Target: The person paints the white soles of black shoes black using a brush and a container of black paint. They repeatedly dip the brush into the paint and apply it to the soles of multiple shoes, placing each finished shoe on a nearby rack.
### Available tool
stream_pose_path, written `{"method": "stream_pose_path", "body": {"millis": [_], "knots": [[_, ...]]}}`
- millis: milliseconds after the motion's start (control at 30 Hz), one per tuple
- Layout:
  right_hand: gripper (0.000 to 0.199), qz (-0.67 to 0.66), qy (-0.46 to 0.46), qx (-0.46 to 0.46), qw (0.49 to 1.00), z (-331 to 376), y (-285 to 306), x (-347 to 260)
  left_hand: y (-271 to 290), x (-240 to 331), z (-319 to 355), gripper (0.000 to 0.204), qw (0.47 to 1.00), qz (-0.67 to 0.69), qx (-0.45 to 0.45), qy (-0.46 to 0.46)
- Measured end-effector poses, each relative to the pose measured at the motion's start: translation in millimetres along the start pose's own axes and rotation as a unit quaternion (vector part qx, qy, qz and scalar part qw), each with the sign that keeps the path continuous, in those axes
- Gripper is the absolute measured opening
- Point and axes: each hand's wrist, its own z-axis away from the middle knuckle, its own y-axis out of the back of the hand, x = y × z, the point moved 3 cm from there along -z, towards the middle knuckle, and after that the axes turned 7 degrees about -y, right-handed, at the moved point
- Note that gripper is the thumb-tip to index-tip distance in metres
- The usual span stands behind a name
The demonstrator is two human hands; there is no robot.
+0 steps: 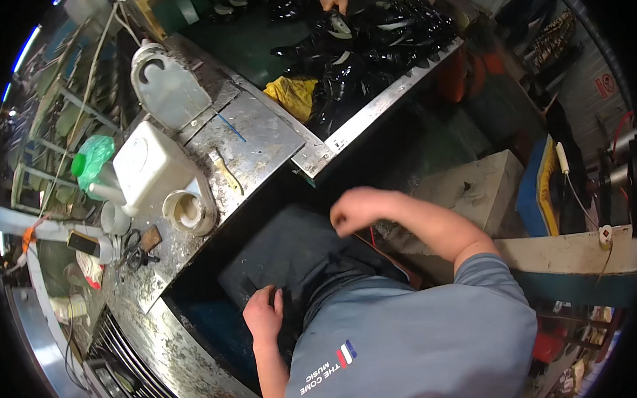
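Observation:
A dark apron or cloth (281, 246) covers my lap. My left hand (264, 314) rests at its left edge, thumb apart from the fingers, with nothing visible in it. Above the lap on the right, my right hand (361, 209) is curled with the fingertips turned down and inward; whatever they hold, if anything, is hidden. On the metal bench to the left lies a brush (225, 173) with a yellowish handle. Nearby stands a crusted round pot (190, 212) with pale contents, beside a white plastic jug (149, 163).
Shiny black shoes (346, 75) crowd a green surface beyond the metal rail (392, 98), where another person's hand (335, 0) touches one. A yellow cloth (294, 96) lies beside them. A cut grey plastic container (167, 85) and a thin blue stick (230, 127) are on the bench.

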Motion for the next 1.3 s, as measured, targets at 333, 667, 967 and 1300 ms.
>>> {"method": "stream_pose_path", "body": {"millis": [333, 667, 967, 1300], "knots": [[0.044, 0.367, 0.043, 0.337, 0.866, -109, 77, 99, 1, 28, 44, 0.015, 0.998, 0.027, 0.043, 0.023], [0.044, 0.035, 0.036, 0.385, 0.921, -68, 192, 91, 35, 18, 40, 0.014, 0.990, 0.093, 0.073, 0.072], [0.027, -0.545, 0.114, 0.257, 0.790, 13, 132, -80, 88, 31, -38, 0.081, 0.832, 0.546, 0.098, -0.011], [0.045, -0.290, 0.219, 0.029, 0.931, -88, 5, -179, 47, 20, 21, 0.112, 0.569, 0.818, 0.003, 0.085]]}}
